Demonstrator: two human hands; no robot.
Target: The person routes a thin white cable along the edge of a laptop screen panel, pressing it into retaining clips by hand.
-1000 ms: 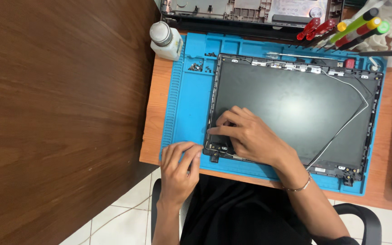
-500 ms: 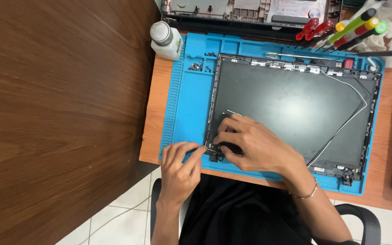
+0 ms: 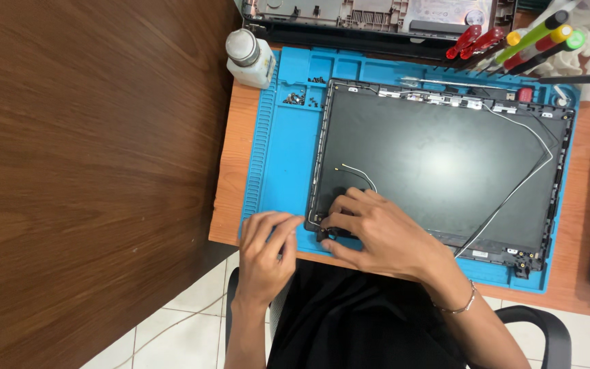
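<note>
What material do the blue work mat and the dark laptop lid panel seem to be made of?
Blue work mat: probably silicone rubber; matte, with moulded ridges and small trays. Dark laptop lid panel: likely plastic, perhaps coated metal; smooth, with a soft light reflection.

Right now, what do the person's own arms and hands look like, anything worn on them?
Both forearms are bare, no sleeves or gloves. The right hand has a thin silver bracelet at its wrist. The left hand shows no ring, watch or band.
</note>
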